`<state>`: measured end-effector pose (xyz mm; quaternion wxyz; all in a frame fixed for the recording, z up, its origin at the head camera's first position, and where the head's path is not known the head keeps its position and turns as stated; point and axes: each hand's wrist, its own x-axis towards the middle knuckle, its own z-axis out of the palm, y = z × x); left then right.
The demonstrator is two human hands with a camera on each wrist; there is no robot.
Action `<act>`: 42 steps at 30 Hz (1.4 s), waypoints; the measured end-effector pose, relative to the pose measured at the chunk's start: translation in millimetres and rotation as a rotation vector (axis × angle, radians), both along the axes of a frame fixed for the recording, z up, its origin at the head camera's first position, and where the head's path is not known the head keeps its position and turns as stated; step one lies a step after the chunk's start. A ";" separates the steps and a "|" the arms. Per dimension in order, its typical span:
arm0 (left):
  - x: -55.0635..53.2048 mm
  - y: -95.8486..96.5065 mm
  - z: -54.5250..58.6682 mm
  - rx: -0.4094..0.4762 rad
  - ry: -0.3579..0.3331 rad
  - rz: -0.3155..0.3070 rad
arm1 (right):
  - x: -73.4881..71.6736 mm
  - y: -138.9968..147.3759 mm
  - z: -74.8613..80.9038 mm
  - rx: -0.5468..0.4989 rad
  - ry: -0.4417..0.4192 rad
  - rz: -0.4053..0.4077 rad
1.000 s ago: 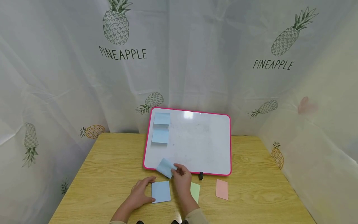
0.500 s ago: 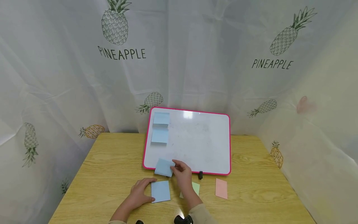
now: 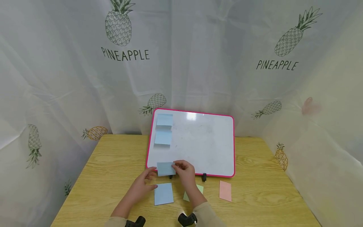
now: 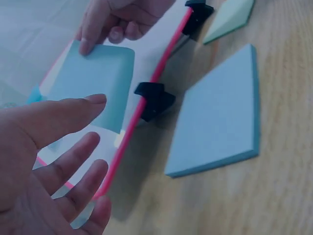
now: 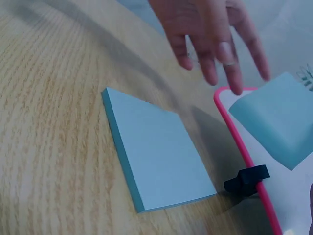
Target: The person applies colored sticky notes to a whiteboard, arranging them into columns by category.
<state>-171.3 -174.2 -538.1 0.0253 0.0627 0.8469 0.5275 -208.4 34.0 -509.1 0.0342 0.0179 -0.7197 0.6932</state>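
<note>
Between thumb and fingers, my right hand (image 3: pixel 185 175) pinches the right edge of a loose blue sticky note (image 3: pixel 165 169), held in front of the whiteboard's lower left edge. My left hand (image 3: pixel 141 184) is at the note's left side, fingers spread and holding nothing; in the right wrist view its fingertips (image 5: pixel 264 71) are near the note's corner. Below lies a pad of blue sticky notes (image 3: pixel 164 194), flat on the table. Stuck one above the other at the upper left of the whiteboard (image 3: pixel 198 145) are two blue notes, an upper note (image 3: pixel 164 120) and a lower note (image 3: pixel 163 137).
A green sticky pad (image 3: pixel 200 188), partly hidden by my right arm, and a pink sticky pad (image 3: pixel 225 191) lie on the wooden table (image 3: pixel 255 195). Black clips (image 3: pixel 204 177) support the pink-framed board's lower edge. A pineapple-print curtain (image 3: pixel 210 63) hangs behind.
The loose note has turned from tilted to nearly level in my right hand. My left hand has left the blue pad and moved up towards the note.
</note>
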 end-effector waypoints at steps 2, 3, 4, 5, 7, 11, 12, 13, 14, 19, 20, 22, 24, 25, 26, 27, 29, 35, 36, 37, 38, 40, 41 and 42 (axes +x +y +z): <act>-2.1 1.6 8.3 0.020 -0.002 0.037 | 1.9 0.5 7.3 -0.010 0.000 0.025; -3.2 1.7 11.9 0.024 0.005 0.049 | 1.7 0.6 8.5 -0.019 -0.001 0.037; -4.2 1.7 15.3 0.026 0.013 0.060 | 1.6 0.7 10.0 -0.029 0.001 0.052; -5.1 1.6 18.9 0.036 0.019 0.069 | 1.2 0.7 11.0 -0.039 0.001 0.066; -7.3 1.0 25.1 0.045 0.032 0.086 | 0.3 0.9 12.5 -0.054 0.004 0.096; -13.1 -0.4 34.6 0.038 0.044 0.106 | -2.2 1.5 14.5 -0.059 0.030 0.148; -14.9 -0.8 36.4 0.042 0.039 0.110 | -2.9 1.5 14.7 -0.060 0.041 0.163; -16.6 -1.2 37.8 0.045 0.037 0.110 | -3.8 1.5 14.8 -0.063 0.053 0.179; -18.4 -1.6 39.2 0.047 0.030 0.112 | -4.7 1.4 14.7 -0.063 0.067 0.193; -27.2 -2.7 44.5 0.067 -0.034 0.120 | -9.2 1.0 11.8 -0.080 0.115 0.252; -29.1 -2.7 45.5 0.068 -0.047 0.124 | -10.1 0.9 11.2 -0.077 0.122 0.262; -33.2 -3.0 46.4 0.067 -0.059 0.133 | -12.1 0.7 9.9 -0.072 0.129 0.286; -38.1 -3.6 46.0 0.074 -0.057 0.137 | -14.2 0.4 9.2 -0.063 0.133 0.307; -40.5 -4.0 45.5 0.077 -0.053 0.138 | -15.3 0.2 9.1 -0.060 0.134 0.316; -43.0 -4.4 44.7 0.081 -0.049 0.142 | -16.5 0.0 9.0 -0.050 0.140 0.322; -45.3 -4.9 43.9 0.083 -0.043 0.146 | -17.5 -0.3 9.0 -0.039 0.147 0.323; -50.6 -5.5 41.4 0.093 -0.039 0.152 | -20.0 -0.8 8.6 -0.013 0.158 0.323; -60.7 -4.7 37.1 0.116 -0.079 0.189 | -27.0 -3.6 6.4 0.051 0.171 0.316; -61.4 -4.3 37.0 0.124 -0.082 0.191 | -27.9 -4.2 5.9 0.061 0.167 0.311; -62.1 -4.0 36.7 0.131 -0.078 0.190 | -28.6 -4.8 5.3 0.067 0.164 0.305; -62.9 -3.7 36.2 0.138 -0.075 0.191 | -29.3 -5.4 4.6 0.072 0.160 0.299; -64.1 -3.3 34.9 0.144 -0.057 0.186 | -30.6 -6.3 2.9 0.083 0.152 0.290; -65.1 -3.1 33.8 0.149 -0.048 0.184 | -31.1 -6.7 2.3 0.088 0.152 0.285; -66.2 -3.0 32.7 0.154 -0.042 0.181 | -31.5 -7.0 1.6 0.095 0.154 0.282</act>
